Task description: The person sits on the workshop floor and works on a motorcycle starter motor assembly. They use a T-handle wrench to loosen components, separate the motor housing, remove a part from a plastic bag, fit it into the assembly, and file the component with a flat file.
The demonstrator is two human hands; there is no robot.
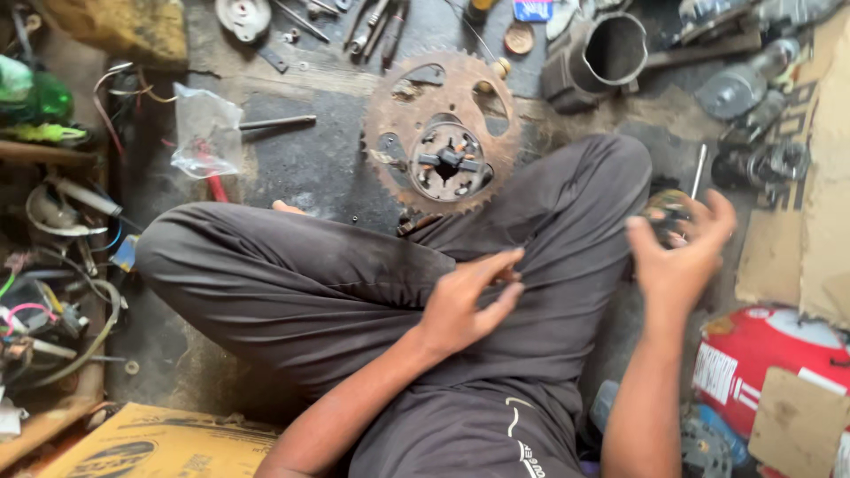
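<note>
Right hand point(677, 257) curls round a small dark metal part point(666, 217), blurred; left hand point(465, 305) rests open on the lap. Rusty sprocket point(443, 133) lies ahead, between both hands. Best keep that grip steady.

I wore dark grey trousers point(292, 283) and a matching grey top point(460, 434) (a small white curved mark near its hem); my forearms and both hands were bare, no sleeves or gloves.
</note>
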